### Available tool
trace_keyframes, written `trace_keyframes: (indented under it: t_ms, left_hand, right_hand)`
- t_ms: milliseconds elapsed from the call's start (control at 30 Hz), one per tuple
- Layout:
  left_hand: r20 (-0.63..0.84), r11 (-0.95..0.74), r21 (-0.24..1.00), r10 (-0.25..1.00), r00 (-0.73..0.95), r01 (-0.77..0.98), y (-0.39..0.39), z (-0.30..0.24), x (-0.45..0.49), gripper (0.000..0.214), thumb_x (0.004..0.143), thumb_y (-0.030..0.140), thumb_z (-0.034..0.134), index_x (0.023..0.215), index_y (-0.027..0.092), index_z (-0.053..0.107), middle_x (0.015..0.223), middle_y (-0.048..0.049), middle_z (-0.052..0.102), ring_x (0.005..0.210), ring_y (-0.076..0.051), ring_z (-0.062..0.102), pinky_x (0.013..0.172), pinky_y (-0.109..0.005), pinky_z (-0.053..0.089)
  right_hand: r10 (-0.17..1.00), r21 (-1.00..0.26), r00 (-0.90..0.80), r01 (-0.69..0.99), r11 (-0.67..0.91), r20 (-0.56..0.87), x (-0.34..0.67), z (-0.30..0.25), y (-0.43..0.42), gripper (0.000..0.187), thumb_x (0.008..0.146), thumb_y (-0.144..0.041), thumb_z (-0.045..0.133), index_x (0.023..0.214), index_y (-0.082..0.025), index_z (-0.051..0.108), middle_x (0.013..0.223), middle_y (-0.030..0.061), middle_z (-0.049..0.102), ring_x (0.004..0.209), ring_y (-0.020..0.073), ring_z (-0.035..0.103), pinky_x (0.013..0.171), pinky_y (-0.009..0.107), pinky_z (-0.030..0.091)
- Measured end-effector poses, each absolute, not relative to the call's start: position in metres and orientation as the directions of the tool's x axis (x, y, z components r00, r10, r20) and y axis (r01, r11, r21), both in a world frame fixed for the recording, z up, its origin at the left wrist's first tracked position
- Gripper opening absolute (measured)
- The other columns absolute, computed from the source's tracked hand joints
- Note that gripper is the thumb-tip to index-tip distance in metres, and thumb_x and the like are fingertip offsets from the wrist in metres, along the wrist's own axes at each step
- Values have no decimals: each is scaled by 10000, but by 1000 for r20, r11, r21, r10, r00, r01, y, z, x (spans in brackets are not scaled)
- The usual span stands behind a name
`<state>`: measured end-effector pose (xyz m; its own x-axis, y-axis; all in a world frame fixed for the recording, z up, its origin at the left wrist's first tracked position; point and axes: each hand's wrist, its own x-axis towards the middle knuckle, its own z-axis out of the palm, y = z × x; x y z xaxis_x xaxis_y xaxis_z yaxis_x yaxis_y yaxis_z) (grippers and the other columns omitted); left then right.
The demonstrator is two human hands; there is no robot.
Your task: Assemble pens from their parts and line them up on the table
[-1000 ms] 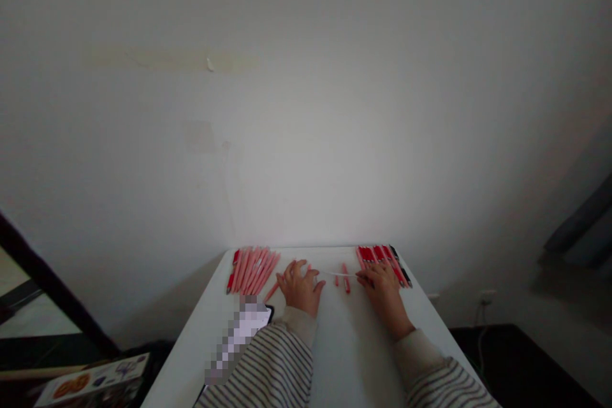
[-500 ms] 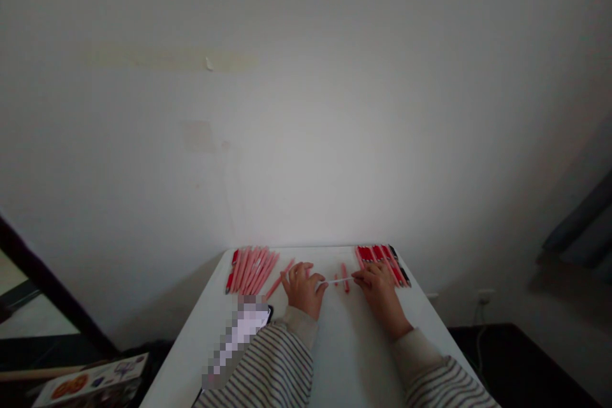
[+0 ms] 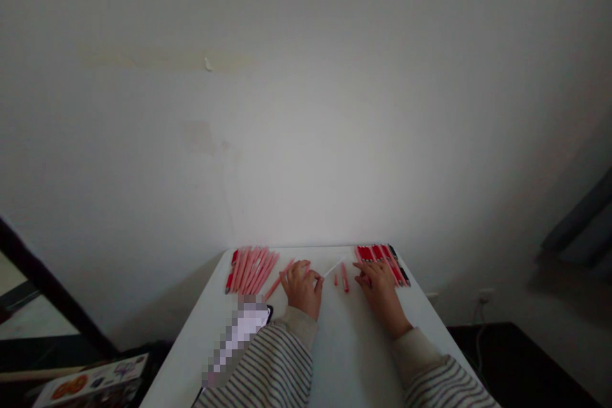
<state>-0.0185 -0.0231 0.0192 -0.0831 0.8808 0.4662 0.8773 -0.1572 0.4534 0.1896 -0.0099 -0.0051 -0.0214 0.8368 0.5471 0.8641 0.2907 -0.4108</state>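
Note:
My left hand is closed, thumb and forefinger pinching one end of a thin white pen refill, which slants up to the right. Apart from the refill, my right hand has its forefinger stretched out and holds nothing that I can see. Between the hands lie a pink pen barrel and a small pink pen part. A single pink pen rests left of my left hand. Under its fingers another pink piece shows in part.
A pile of pink pens lies at the table's back left. Red-and-pink pens lie at the back right, partly behind my right hand. A phone is beside my left sleeve. The white table meets the wall.
My right hand has let go of the refill's right end and its forefinger has stretched out. The refill has swung from nearly level to slanting upward. My left hand keeps its pinch.

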Motion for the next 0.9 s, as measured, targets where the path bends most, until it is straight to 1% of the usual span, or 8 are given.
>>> trace_keyframes:
  t_ms: [167, 333, 433, 633, 900]
  left_hand:
    - [510, -129, 426, 852, -119, 896, -23, 15, -15, 89, 759, 247, 593, 723, 237, 673, 1172, -44, 629, 1203, -263, 464, 1102, -576, 202]
    - [501, -96, 380, 858, -118, 920, -23, 12, -8, 62, 703, 205, 603, 700, 218, 663, 1165, -50, 628, 1180, -268, 470, 1106, -599, 168]
    - [477, -93, 367, 873, -101, 926, -22, 10, -6, 68, 687, 199, 608, 708, 211, 671, 1189, -56, 610, 1197, -272, 449, 1116, -603, 143]
    - [403, -73, 345, 912, -77, 936, -22, 9, -4, 96, 699, 232, 610, 739, 214, 695, 1265, -61, 571, 1269, -297, 385, 1121, -645, 70]
    - [314, -12, 329, 944, -98, 944, -24, 17, -5, 131, 725, 304, 616, 796, 236, 701, 1317, -52, 547, 1287, -287, 369, 1122, -640, 82]
  right_hand:
    - [850, -405, -24, 872, 275, 526, 188, -5, -10, 230, 840, -256, 579, 1029, -258, 710, 1007, 64, 681, 1013, 251, 533, 924, 416, 398]
    - [852, -391, -27, 881, 268, 523, 187, -5, -10, 232, 840, -262, 577, 1027, -256, 714, 1028, 74, 678, 1047, 258, 528, 973, 451, 369]
    - [854, -384, -26, 886, 261, 519, 187, -6, -9, 220, 841, -262, 577, 1008, -259, 721, 1014, 75, 681, 1044, 261, 530, 983, 457, 363]
    - [846, -373, -23, 891, 259, 533, 187, -7, -9, 212, 842, -254, 576, 988, -254, 729, 991, 73, 689, 1020, 255, 542, 976, 442, 372]
    - [842, -367, -28, 892, 265, 539, 187, -6, -10, 198, 843, -252, 581, 975, -262, 728, 997, 59, 687, 1031, 255, 537, 994, 449, 354]
